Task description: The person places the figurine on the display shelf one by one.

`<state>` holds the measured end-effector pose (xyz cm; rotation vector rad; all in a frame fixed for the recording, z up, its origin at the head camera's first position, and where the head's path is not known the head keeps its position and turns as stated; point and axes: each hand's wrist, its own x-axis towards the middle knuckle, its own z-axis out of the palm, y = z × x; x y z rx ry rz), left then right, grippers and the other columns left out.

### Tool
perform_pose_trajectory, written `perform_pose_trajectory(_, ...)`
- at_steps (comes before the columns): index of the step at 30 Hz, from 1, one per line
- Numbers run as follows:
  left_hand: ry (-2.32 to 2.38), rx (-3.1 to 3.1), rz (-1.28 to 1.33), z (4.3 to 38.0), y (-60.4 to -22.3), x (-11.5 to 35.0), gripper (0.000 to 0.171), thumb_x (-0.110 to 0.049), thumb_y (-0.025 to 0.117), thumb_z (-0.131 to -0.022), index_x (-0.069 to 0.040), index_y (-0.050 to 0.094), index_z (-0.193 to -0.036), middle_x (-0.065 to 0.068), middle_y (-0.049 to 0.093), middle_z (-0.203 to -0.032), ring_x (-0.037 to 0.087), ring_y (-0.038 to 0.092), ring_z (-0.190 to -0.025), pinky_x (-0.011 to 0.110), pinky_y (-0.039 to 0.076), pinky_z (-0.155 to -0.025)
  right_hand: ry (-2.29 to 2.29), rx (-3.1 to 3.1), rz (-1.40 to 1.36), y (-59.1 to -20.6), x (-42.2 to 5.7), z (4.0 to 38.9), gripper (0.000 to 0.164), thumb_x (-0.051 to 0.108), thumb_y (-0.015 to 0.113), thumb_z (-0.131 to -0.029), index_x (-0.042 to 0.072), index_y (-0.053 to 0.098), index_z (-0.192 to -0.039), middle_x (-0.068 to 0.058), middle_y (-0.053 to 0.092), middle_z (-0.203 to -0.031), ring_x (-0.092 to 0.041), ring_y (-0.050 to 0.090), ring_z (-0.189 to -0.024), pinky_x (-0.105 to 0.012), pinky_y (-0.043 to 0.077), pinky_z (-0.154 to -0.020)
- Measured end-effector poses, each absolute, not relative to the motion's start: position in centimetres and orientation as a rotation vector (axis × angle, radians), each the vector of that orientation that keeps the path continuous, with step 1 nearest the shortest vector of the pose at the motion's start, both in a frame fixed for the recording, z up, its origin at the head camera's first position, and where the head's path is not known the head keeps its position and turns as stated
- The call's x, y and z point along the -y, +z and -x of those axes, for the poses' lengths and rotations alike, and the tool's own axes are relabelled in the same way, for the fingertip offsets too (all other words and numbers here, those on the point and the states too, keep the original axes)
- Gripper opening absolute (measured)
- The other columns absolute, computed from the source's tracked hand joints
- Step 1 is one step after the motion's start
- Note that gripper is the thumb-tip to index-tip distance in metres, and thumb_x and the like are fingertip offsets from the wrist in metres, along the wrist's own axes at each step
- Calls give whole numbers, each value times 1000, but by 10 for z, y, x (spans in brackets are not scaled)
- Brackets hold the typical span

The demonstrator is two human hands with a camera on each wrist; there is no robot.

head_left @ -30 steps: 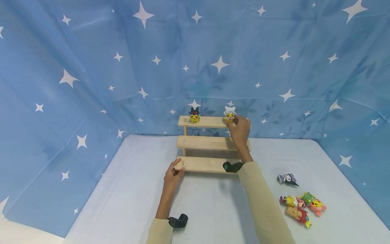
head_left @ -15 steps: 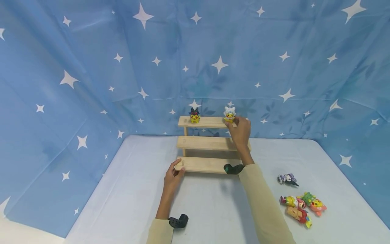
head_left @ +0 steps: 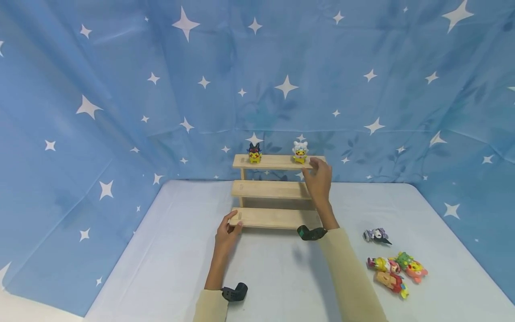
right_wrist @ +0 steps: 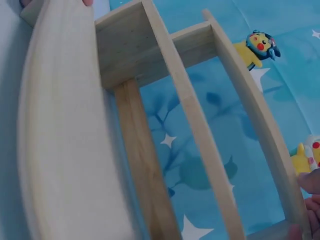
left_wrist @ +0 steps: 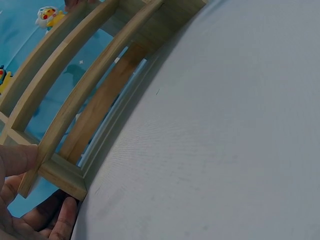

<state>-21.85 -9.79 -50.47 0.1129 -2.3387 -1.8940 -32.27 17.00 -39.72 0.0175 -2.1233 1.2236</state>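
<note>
A three-tier wooden display shelf [head_left: 277, 217] stands at the back of the table. My left hand [head_left: 227, 235] grips the left end of its lowest board, thumb in front and fingers behind. On the top board stand two small yellow figurines: one with a dark hood [head_left: 254, 153] at the left, one with a fluffy white hood [head_left: 300, 153] toward the right. My right hand [head_left: 319, 179] is just right of the white-hooded figurine, fingers loosely bent at the top board's right end and holding nothing. In the right wrist view its thumb [right_wrist: 310, 182] overlaps that figurine's lower edge.
Several toy figures lie on the white table [head_left: 161, 268] at the right: a purple-and-black one [head_left: 377, 235], with a cluster of a green-and-pink one [head_left: 410, 266], a yellow-and-pink one [head_left: 383, 265] and a red-and-tan one [head_left: 392, 282]. A blue star-patterned cloth [head_left: 362, 67] hangs behind.
My right hand has let go of the white-hooded figurine and drawn slightly down and away from it. The figurine stays upright on the top board. My left hand keeps its hold.
</note>
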Motion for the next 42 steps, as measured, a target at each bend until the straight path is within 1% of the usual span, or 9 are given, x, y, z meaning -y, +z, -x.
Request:
perform_pose_trajectory(3, -1896, 2332, -102, 217, -505, 98, 47, -18, 61, -97, -12, 50, -141, 23, 60, -132, 35, 60, -118, 45, 48, -96, 1272, 2034, -23, -402, -173, 315, 31, 3, 69, -88, -8, 63, -117, -24, 67, -110, -38, 58, -106, -46, 42, -91)
perform_pose_trajectory(8, -1903, 2341, -114, 216, -504, 98, 47, -20, 62, -96, -14, 50, -142, 23, 64, -126, 34, 61, -116, 45, 47, -95, 1354, 1994, 5, -414, -176, 299, 16, 6, 63, -92, -2, 68, -106, -19, 70, -100, -30, 64, -89, -24, 45, -71)
perform_pose_trajectory(11, -1896, 2353, -136, 215, -504, 99, 47, -21, 62, -97, -15, 50, -142, 21, 66, -122, 32, 62, -112, 40, 48, -91, 1390, 2038, 28, -422, -176, 289, 14, 7, 62, -94, -2, 69, -102, -18, 71, -96, -27, 65, -83, -12, 43, -67)
perform_pose_trajectory(14, -1889, 2356, -157, 216, -502, 101, 47, -21, 62, -96, -17, 51, -141, 20, 66, -123, 27, 63, -109, 33, 47, -87, 1381, 2069, 49, -428, -175, 281, 13, 6, 62, -93, -3, 69, -100, -18, 72, -93, -28, 67, -79, -7, 42, -65)
perform_pose_trajectory(19, -1892, 2352, -170, 215, -490, 102, 47, -17, 61, -96, -13, 51, -141, 22, 63, -127, 28, 62, -111, 31, 46, -87, 1358, 2075, 61, -427, -178, 268, 11, 5, 63, -93, 0, 70, -99, -17, 73, -89, -27, 66, -77, -8, 42, -65)
perform_pose_trajectory(27, -1871, 2333, -184, 221, -501, 100, 45, -18, 60, -97, -16, 51, -141, 20, 54, -140, 33, 59, -120, 43, 46, -97, 1323, 2194, 162, -432, -189, 253, 13, 7, 62, -93, 1, 70, -101, -17, 73, -90, -27, 68, -78, -14, 43, -64)
perform_pose_trajectory(31, -1891, 2331, -166, 218, -502, 99, 47, -19, 60, -97, -12, 49, -142, 22, 51, -143, 34, 58, -121, 42, 47, -95, 1322, 2236, 216, -437, -198, 243, 14, 9, 62, -94, 0, 70, -102, -19, 74, -92, -32, 72, -80, -12, 44, -60)
perform_pose_trajectory(35, -1912, 2324, -157, 216, -502, 98, 49, -20, 60, -97, -10, 47, -144, 24, 49, -145, 36, 56, -123, 42, 46, -95, 1296, 2293, 264, -443, -208, 236, 16, 13, 61, -95, 0, 69, -101, -19, 75, -91, -32, 73, -79, -12, 45, -58)
perform_pose_trajectory(42, -1889, 2350, -161, 218, -504, 96, 46, -18, 60, -97, -14, 50, -142, 20, 50, -145, 33, 57, -123, 42, 46, -97, 1122, 2328, 410, -451, -234, 225, 18, 14, 59, -95, 1, 71, -100, -17, 75, -90, -31, 72, -77, -25, 45, -58)
